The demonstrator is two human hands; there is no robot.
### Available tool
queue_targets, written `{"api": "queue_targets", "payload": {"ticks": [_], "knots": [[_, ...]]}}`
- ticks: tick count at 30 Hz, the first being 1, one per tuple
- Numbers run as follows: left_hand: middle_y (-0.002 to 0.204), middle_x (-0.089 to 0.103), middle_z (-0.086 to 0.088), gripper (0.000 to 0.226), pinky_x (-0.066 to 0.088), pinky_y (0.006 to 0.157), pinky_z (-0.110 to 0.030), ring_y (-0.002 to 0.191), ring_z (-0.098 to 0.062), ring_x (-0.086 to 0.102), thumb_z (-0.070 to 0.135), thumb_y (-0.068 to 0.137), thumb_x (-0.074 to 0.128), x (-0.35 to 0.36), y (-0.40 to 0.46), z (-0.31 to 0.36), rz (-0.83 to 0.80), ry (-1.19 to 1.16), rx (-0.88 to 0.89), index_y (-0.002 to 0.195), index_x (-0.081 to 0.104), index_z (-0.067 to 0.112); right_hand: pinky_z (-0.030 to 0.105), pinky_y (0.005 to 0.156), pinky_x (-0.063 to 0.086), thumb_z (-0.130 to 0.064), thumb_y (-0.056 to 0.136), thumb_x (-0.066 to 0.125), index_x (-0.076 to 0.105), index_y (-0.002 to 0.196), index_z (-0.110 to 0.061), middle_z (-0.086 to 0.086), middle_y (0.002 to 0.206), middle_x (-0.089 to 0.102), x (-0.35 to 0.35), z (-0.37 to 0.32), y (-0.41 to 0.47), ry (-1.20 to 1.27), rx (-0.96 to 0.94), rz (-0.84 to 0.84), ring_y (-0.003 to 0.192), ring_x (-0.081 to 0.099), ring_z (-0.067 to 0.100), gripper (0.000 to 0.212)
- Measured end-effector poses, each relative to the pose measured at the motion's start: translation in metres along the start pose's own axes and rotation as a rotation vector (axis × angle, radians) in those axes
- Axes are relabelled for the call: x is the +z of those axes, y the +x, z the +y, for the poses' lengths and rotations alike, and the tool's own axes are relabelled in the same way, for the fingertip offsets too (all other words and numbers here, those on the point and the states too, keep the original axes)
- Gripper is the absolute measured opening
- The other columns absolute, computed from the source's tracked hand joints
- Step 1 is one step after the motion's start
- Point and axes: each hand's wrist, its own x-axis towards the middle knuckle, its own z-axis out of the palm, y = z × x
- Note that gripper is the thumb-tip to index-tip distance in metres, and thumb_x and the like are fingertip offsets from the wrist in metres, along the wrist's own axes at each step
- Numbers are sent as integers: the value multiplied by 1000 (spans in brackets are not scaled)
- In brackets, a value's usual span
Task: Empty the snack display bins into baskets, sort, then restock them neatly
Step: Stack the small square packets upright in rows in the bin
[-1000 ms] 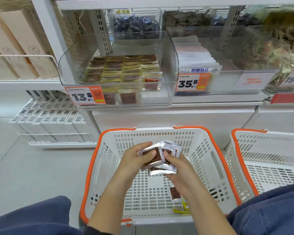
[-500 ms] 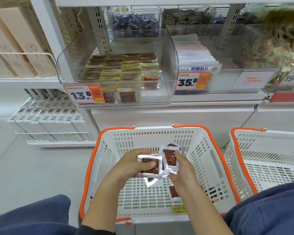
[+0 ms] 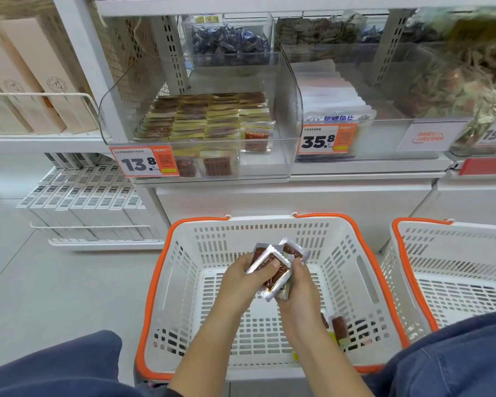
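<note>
**A:** Where were the hands?

**B:** Both over the white basket (image 3: 352, 253) with the orange rim, close together. The left hand (image 3: 241, 279) gripped a small stack of snack packets (image 3: 272, 267), thumb pressed across the top one. The right hand (image 3: 298, 287) curled under the same stack from the other side, fingers round its lower edge.

**A:** Packets described?

**B:** Silvery wrappers, brown filling showing through. A few fanned out above the fingers.

**A:** Anything in the basket itself?

**B:** A few loose packets (image 3: 340, 329) lay on its floor near the right forearm, one brown, with yellow bits beside it.

**A:** The display bin?

**B:** Clear bin (image 3: 292, 90) on the shelf above, tagged 13.8 (image 3: 143, 163). Rows of packets (image 3: 204, 118) sat stacked in overlapping lines inside, mostly at the left and middle.

**A:** Other basket?

**B:** A second basket (image 3: 453, 270) stood just right of the first.
</note>
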Motion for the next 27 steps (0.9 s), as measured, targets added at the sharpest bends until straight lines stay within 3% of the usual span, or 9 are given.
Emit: {"api": "queue_targets", "payload": {"ticks": [3, 5, 7, 11, 15, 17, 20, 24, 27], "knots": [[96, 74, -2, 25, 50, 67, -16, 83, -8, 70, 23, 81, 76, -4, -2, 3, -69, 13, 0, 104, 69, 18, 38, 75, 52, -31, 104, 35, 66, 111, -7, 14, 97, 72, 0, -1, -1, 37, 33, -31, 84, 67, 24, 39], [99, 74, -5, 36, 53, 75, -26, 89, -15, 71, 24, 72, 82, -6, -1, 2, -84, -25, -20, 104, 66, 16, 31, 62, 49, -26, 104, 35, 64, 106, -3, 10, 77, 68, -2, 0, 1, 30, 29, -54, 62, 62, 15, 38], [98, 74, -7, 37, 54, 70, -29, 86, -18, 72, 18, 76, 81, -8, -2, 1, -110, -64, -42, 107, 62, 12, 26, 53, 48, -21, 103, 36, 62, 99, -6, 6, 69, 65, -3, -2, 1, -7, -14, -54, 54, 60, 11, 31], [104, 73, -3, 30, 55, 68, -25, 89, -16, 71, 21, 87, 71, -10, -5, 2, -204, -57, -51, 116, 63, 20, 37, 74, 55, -22, 101, 44, 63, 117, -10, 12, 102, 72, -1, -9, 0, -53, -67, -97, 91, 70, 26, 27], [90, 74, -6, 22, 49, 78, -28, 79, -13, 68, 28, 93, 60, -12, -6, 5, -146, 10, 20, 107, 67, 12, 24, 51, 50, -28, 101, 47, 63, 113, -6, 8, 80, 68, 2, -16, 1, -202, -64, -105, 61, 65, 16, 30], [88, 72, -10, 27, 50, 82, -34, 77, -16, 65, 29, 95, 57, -13, -4, 2, -128, -35, -6, 106, 67, 7, 23, 52, 52, -29, 98, 51, 63, 113, -10, 9, 88, 70, 5, -16, -3, -271, -77, -139, 67, 68, 17, 27], [96, 71, -13, 25, 55, 75, -35, 81, -22, 65, 22, 97, 56, -14, -3, 1, -144, -256, -83, 112, 66, 5, 17, 64, 51, -22, 93, 61, 62, 112, -21, -3, 100, 73, 9, -12, -9, -375, -141, -214, 88, 70, 6, 19], [113, 69, -15, 34, 48, 90, -41, 104, -25, 64, 15, 87, 59, -14, -4, 4, -182, -503, -116, 119, 65, 6, 9, 68, 49, -14, 88, 67, 57, 113, -24, -5, 104, 69, 11, -8, -10, -488, -196, -294, 88, 66, -5, 29], [109, 68, -14, 30, 48, 85, -42, 98, -27, 64, 19, 88, 54, -17, -4, 8, -140, -544, -172, 112, 70, 9, 10, 72, 49, -4, 89, 64, 55, 115, -25, -9, 104, 69, 8, -5, -6, -560, -229, -318, 91, 65, -6, 34]]}}
